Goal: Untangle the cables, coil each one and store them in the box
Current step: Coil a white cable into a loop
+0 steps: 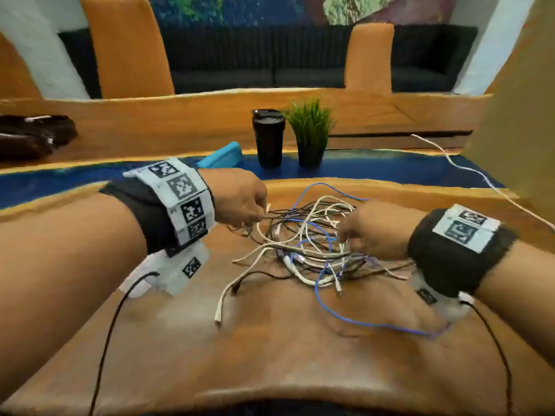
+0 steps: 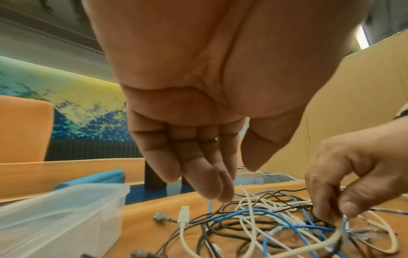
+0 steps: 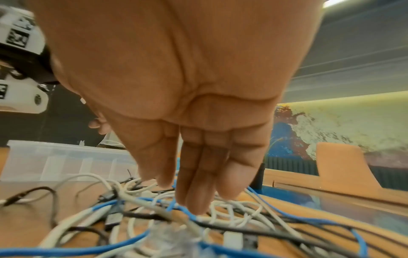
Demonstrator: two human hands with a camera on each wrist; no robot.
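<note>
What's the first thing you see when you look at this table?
A big tangled heap of cables, white, black and blue, sits in the middle of the wooden table. The left hand reaches in from one side and the right hand from the other. Behind stand a black cup and a small green plant.

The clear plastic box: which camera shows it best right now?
The right wrist view: the box stands whole-sided behind the cable tangle, its rim and ribbed wall visible. The left wrist view shows only a blurred near corner at the frame edge. In the head view it is hidden, apparently behind the left hand.
</note>
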